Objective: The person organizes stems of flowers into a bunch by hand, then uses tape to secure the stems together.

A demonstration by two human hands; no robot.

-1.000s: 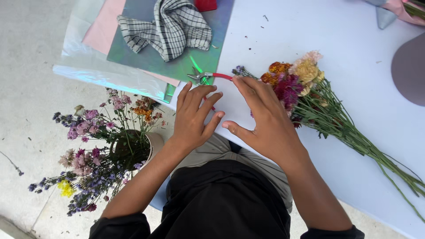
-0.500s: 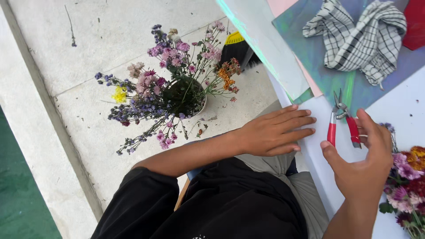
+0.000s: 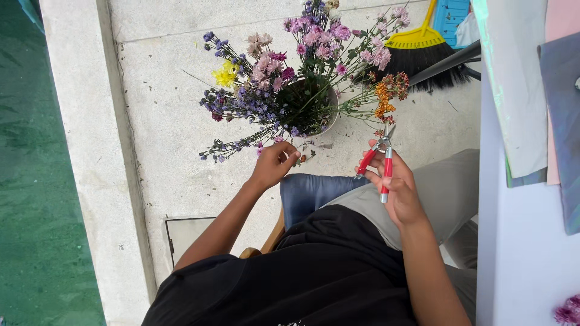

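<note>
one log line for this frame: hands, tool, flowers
left hand: at flower stems beside pot | right hand: grip on red-handled shears, blades toward orange flowers | pot: on floor, in front of knees

From my view, the pot (image 3: 326,118) at upper centre is almost wholly buried under its flowers (image 3: 284,72); only a sliver of rim shows. The topmost blooms run off the top edge. The broom (image 3: 423,54) at upper right is cut by the top edge, and a dark bar crosses its bristles. The blue thing (image 3: 454,18) beside it is too cropped to identify. The bench (image 3: 519,241) and its coloured sheets (image 3: 559,121) leave the right edge. My right hand (image 3: 396,187) covers part of the red-handled pruners (image 3: 380,160), and I can't tell how the blades stand.
</note>
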